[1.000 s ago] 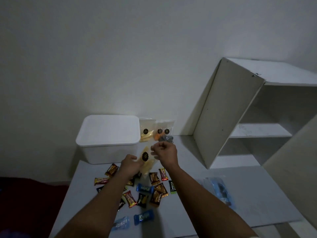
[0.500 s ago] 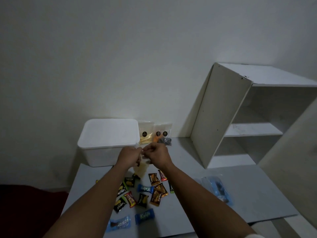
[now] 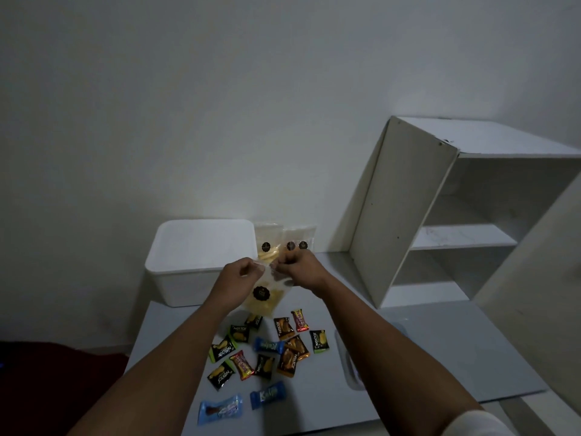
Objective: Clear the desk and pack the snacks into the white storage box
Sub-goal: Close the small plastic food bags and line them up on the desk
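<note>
Lidded white storage box [image 3: 201,247] behind scattered snacks [image 3: 267,350]

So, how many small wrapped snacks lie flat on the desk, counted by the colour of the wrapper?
Black or green wrappers: 6
Orange-brown wrappers: 3
Red wrappers: 2
Blue wrappers: 3
Total: 14

Lidded box [image 3: 201,247] left, shelf unit [image 3: 440,215] right, wrapped snacks [image 3: 267,350] in front.
</note>
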A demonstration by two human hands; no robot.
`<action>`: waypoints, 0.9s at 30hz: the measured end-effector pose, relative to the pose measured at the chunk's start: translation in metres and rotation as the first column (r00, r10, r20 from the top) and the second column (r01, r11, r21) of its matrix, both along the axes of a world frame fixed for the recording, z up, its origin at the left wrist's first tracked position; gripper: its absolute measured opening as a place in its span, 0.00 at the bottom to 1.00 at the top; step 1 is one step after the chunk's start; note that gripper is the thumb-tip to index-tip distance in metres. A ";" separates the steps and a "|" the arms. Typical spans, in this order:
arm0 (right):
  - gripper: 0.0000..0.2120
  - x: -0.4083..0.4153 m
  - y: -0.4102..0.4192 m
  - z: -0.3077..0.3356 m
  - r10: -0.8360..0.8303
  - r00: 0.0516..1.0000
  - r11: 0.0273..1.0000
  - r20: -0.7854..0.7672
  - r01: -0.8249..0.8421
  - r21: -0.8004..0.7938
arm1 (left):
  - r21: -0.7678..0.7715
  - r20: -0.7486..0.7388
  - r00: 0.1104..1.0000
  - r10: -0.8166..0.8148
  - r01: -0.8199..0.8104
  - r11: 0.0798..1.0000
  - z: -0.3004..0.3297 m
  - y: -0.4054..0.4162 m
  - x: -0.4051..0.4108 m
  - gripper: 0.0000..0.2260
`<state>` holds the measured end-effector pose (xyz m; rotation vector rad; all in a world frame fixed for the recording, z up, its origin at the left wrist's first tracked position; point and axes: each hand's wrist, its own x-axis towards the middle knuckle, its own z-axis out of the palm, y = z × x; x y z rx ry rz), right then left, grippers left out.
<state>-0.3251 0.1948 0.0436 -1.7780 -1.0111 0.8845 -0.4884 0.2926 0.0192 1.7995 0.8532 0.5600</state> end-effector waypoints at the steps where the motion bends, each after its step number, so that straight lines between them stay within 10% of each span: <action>1: 0.07 0.000 -0.001 0.001 -0.001 1.000 1.000 -0.027 0.001 0.001 | 0.010 0.000 1.000 -0.002 0.002 1.000 -0.002 0.001 0.001 0.06; 16: 0.07 -0.014 -0.008 -0.009 -0.020 0.967 0.997 -0.254 0.037 0.060 | -0.282 0.163 0.975 0.150 -0.099 0.954 0.006 0.001 -0.003 0.11; 27: 0.07 -0.014 -0.012 -0.009 -0.101 0.963 0.975 -0.249 0.145 0.167 | -0.170 0.157 0.968 0.198 -0.171 0.971 0.005 0.000 -0.001 0.14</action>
